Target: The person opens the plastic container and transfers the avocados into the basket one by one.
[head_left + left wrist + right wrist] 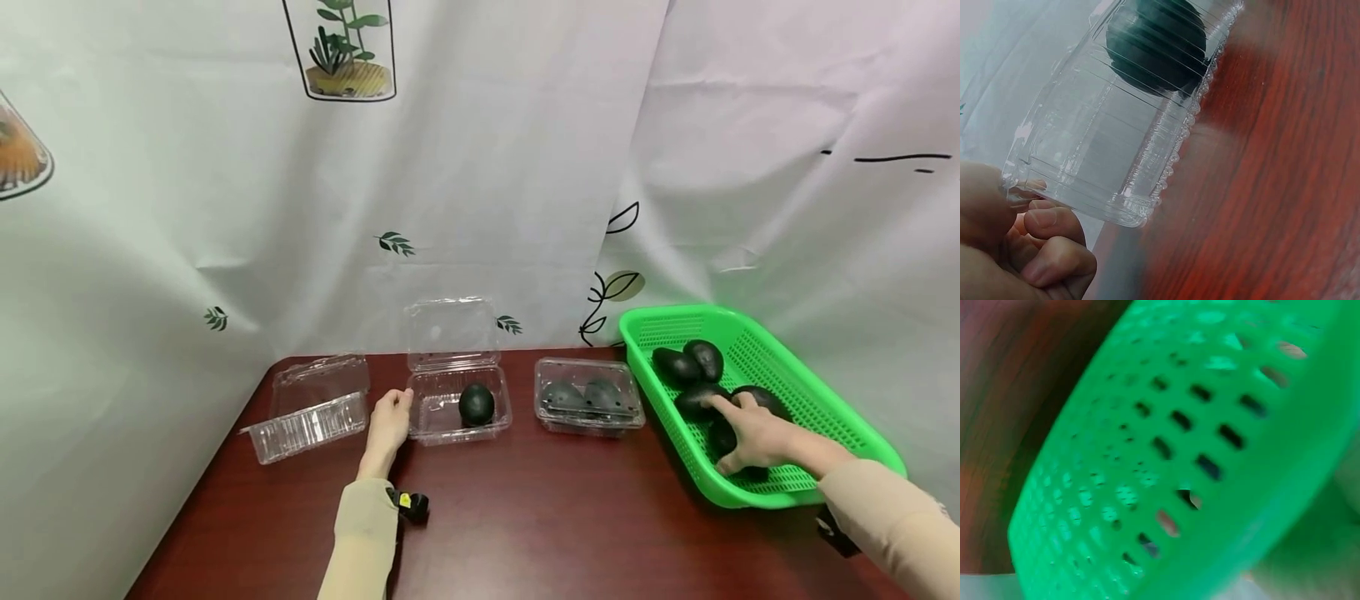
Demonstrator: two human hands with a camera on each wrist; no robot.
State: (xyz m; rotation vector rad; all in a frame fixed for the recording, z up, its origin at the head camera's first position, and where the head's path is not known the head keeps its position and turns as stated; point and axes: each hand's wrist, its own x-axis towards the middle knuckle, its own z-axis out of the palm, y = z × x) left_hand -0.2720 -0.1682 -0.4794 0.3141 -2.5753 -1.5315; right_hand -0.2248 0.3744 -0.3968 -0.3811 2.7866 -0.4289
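Observation:
My left hand (390, 423) pinches the left edge of an open clear plastic clamshell box (431, 435), its other fingers curled in the left wrist view. One dark avocado (476, 405) sits in the right half of that box, whose lid stands raised behind. On the right, my right hand (761, 437) is over the green basket (832, 404) with fingers spread above a dark avocado (722, 435). Whether it touches that avocado is unclear. In the right wrist view the blurred basket wall (1147, 437) hides most of the hand.
A closed clamshell box (588, 421) with two avocados stands between the open box and the basket. Another open clamshell box (307, 429) is tilted at the left. More avocados (703, 360) lie in the basket. A white printed curtain (487, 167) hangs behind the red-brown table (525, 525).

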